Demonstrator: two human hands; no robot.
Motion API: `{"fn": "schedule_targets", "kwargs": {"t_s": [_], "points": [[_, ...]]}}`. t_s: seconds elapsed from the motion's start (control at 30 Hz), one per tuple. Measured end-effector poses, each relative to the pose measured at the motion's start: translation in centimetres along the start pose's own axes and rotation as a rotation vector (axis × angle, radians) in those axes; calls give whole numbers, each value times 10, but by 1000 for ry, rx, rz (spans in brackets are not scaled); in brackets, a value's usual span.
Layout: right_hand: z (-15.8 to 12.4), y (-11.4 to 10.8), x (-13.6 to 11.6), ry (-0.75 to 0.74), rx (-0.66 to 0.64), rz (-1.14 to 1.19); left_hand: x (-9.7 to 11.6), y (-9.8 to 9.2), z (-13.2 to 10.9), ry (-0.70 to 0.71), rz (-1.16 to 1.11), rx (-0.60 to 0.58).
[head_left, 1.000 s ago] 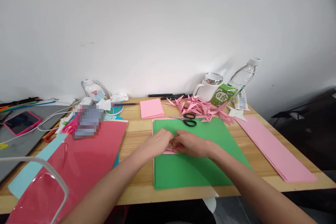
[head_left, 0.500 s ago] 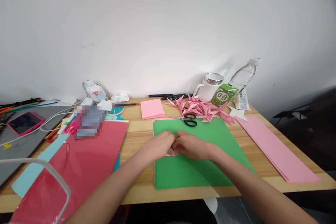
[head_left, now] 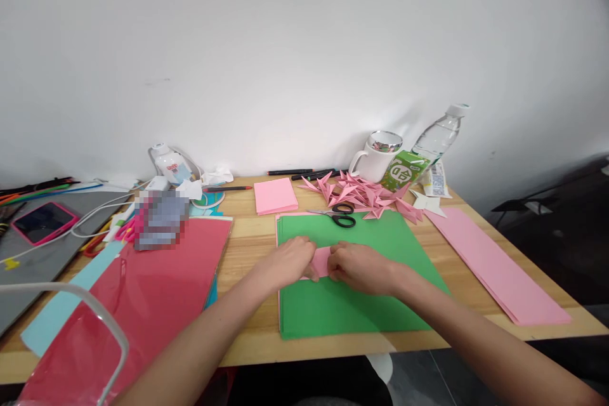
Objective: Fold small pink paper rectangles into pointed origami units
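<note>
A small piece of pink paper [head_left: 322,262] lies on the stack of green paper [head_left: 352,311], with its middle showing between my hands. My left hand [head_left: 294,260] grips its left end, fingers bent and thumb toward me. Closed on the right end is my right hand [head_left: 359,268], its fingertips pressed at the paper's edge. My fingers hide both ends. Just beyond my hands, black-handled scissors [head_left: 343,216] rest at the far edge of the green stack. Behind them is a heap of folded pink paper pieces [head_left: 356,191] with pointed tips.
A square pink paper stack [head_left: 276,195] sits at the back. Pink strips [head_left: 499,266] lie at right. A white mug [head_left: 375,158], green carton [head_left: 404,170] and bottle [head_left: 440,133] stand near the wall. Red paper [head_left: 157,304] and a phone [head_left: 45,223] are at left.
My right hand has slid right along the pink paper, away from my left hand, so the paper's middle now shows. My left hand has stayed nearly in place.
</note>
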State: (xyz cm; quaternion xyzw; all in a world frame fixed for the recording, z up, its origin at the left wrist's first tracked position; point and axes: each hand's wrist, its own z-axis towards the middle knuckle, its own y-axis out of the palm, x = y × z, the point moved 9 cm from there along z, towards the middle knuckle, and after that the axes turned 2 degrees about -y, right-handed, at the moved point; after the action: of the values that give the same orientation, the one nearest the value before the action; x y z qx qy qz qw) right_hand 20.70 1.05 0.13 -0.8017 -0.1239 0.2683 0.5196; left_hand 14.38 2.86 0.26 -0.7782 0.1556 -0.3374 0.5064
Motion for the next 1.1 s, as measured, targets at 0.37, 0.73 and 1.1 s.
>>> {"fn": "schedule_targets", "kwargs": {"t_s": [0.37, 0.73, 1.1], "points": [[-5, -1, 19, 110, -72, -65, 0, 9, -3, 17, 68, 56], [-5, -2, 22, 136, -121, 2, -14, -5, -16, 33, 122, 77], [-6, 8, 30, 125, -175, 148, -19, -9, -24, 37, 90, -5]]}}
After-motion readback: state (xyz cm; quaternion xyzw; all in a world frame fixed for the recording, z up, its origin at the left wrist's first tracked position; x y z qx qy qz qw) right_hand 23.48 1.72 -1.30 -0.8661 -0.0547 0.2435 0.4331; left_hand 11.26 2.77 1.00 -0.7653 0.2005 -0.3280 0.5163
